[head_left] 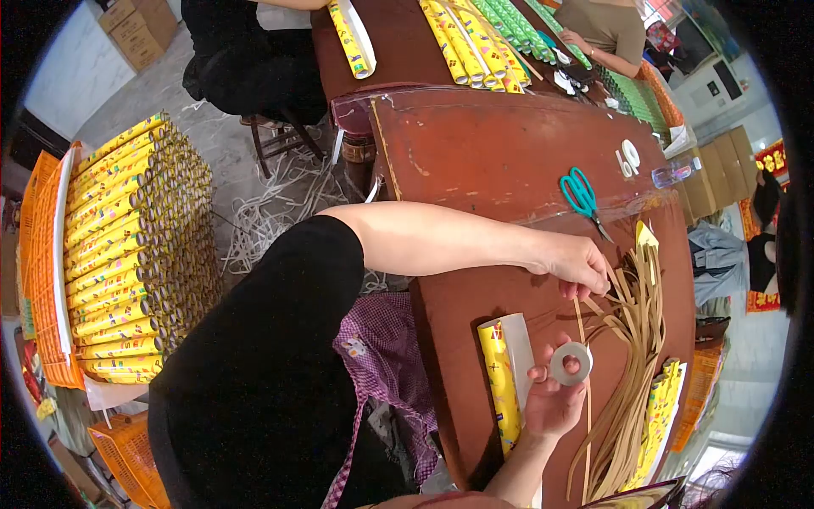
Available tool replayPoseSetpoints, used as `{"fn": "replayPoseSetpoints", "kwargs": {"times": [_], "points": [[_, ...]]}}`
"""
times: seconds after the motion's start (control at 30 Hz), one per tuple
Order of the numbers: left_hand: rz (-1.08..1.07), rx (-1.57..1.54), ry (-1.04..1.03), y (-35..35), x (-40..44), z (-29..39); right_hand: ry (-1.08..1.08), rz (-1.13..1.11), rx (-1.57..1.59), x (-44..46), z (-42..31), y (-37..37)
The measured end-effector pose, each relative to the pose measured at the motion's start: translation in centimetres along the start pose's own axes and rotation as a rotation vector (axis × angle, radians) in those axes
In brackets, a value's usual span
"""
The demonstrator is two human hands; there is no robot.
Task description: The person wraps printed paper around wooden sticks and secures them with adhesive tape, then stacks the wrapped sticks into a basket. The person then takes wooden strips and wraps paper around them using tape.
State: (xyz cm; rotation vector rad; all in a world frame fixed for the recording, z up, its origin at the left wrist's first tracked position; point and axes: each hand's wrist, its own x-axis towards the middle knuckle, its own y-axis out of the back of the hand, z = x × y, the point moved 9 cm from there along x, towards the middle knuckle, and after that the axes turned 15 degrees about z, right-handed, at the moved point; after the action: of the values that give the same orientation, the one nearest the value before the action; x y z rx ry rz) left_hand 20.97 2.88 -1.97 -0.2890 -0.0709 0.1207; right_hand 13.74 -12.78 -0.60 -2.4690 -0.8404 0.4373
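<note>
My left hand (579, 266) reaches across the table with its fingers pinched on a thin tan strip (581, 316), whose tail hangs toward me. Closer in, my right hand (555, 405) is turned palm up, fingers curled round a small roll of tape (571, 364) with a fingertip in its hole. A thick bundle of flat tan strips (638, 365) lies just right of both hands. Left of my right hand is a yellow patterned roll (500, 386) with a loose pale edge. Teal-handled scissors (580, 193) rest beyond my left hand.
White tape rings (627, 159) and a clear plastic bottle (676, 173) are farther back. More yellow rolls (655, 424) lie at the right edge. A tall stack of yellow tubes (114, 254) stands at left. Two people sit at the far table (390, 51), with yellow and green rolls.
</note>
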Motion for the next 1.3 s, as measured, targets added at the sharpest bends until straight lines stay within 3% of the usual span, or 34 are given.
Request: {"fn": "replayPoseSetpoints", "kwargs": {"times": [0.4, 0.57, 0.67, 0.8, 0.87, 1.3], "points": [[-0.005, -0.048, 0.046, 0.38, -0.01, -0.19, 0.008, 0.001, 0.004, -0.05, -0.07, 0.29], [-0.006, -0.065, 0.062, 0.52, 0.08, -0.37, 0.024, -0.159, -0.010, -0.31, -0.01, -0.31], [-0.002, -0.078, 0.053, 0.65, 0.13, -0.36, 0.021, -0.005, 0.005, -0.22, -0.15, -0.25], [-0.009, -0.080, 0.062, 0.53, -0.01, -0.30, 0.027, 0.002, 0.007, -0.09, -0.13, 0.15], [-0.007, -0.076, 0.062, 0.43, -0.09, -0.35, 0.014, -0.125, -0.014, -0.23, -0.04, -0.32], [-0.027, -0.133, 0.070, 0.29, -0.21, 0.21, 0.005, -0.025, 0.055, 0.08, -0.15, -0.05]]}}
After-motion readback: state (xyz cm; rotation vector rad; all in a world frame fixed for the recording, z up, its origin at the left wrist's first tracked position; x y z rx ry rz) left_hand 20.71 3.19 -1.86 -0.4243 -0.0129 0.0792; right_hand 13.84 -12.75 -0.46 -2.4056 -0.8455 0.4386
